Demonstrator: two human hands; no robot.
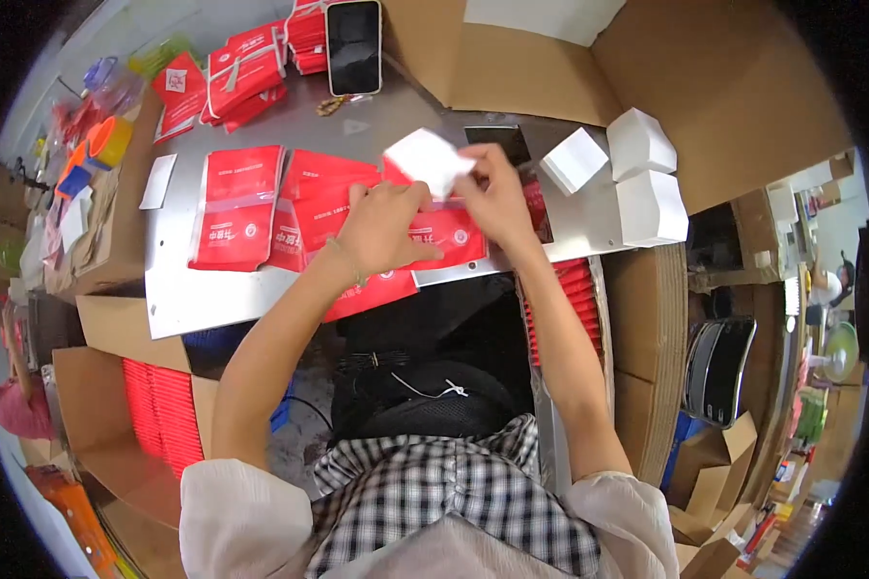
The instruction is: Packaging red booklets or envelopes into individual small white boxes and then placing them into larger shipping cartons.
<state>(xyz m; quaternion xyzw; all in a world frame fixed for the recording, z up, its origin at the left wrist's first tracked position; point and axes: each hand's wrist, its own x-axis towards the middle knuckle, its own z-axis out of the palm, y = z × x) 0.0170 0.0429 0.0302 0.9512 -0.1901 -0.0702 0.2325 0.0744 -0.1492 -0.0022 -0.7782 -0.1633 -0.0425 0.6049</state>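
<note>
My left hand [386, 227] lies over the red packets [323, 207] spread near the table's front edge, its thumb stretched apart from the fingers. What its fingertips touch is partly hidden. Pinched in my right hand [495, 198] is a white card [430, 161], slightly blurred, above the red packet [459, 234] under my hands. To the left sits a neat pile of red packets [235, 207] with a pale band across it.
Stacks of white cards [652, 207] stand at the table's right, beside a smaller white stack [574, 161]. Behind lie tied red bundles [246, 72] and a phone [354, 48]. A large cardboard box [531, 68] bounds the back right. Boxes of red packets [164, 410] flank my lap.
</note>
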